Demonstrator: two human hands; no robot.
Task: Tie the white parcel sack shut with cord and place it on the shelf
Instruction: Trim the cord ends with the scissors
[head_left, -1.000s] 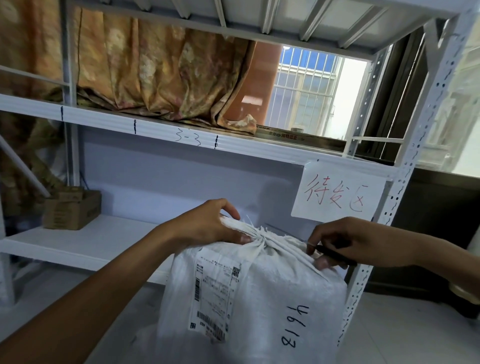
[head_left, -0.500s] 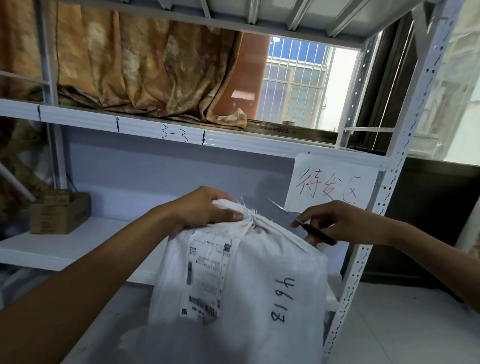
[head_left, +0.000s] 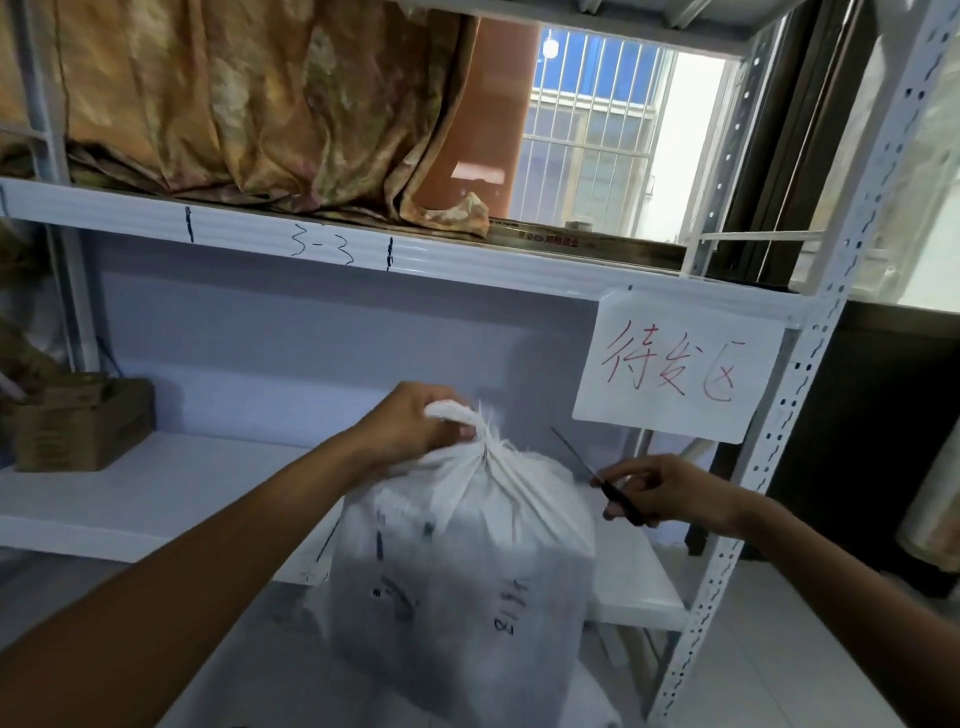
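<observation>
The white parcel sack (head_left: 467, 587) hangs in front of the lower shelf (head_left: 156, 499), blurred, with a shipping label and black handwritten digits on its side. Its neck is gathered and tied at the top. My left hand (head_left: 410, 426) grips the bunched neck just above the tie and holds the sack up. My right hand (head_left: 670, 493) is to the right of the sack, apart from it, and holds thin dark scissors (head_left: 597, 478) whose blades point up and left.
A brown cardboard box (head_left: 78, 421) stands at the left of the lower shelf. A white paper sign with red writing (head_left: 675, 364) hangs from the upper shelf beam (head_left: 311, 244). The perforated white upright (head_left: 779, 441) stands at the right. Patterned cloth lies on the upper shelf.
The sack has risen and swung toward the shelf, lifted by my left hand. My right hand with the scissors has drawn away from the sack's neck to the right.
</observation>
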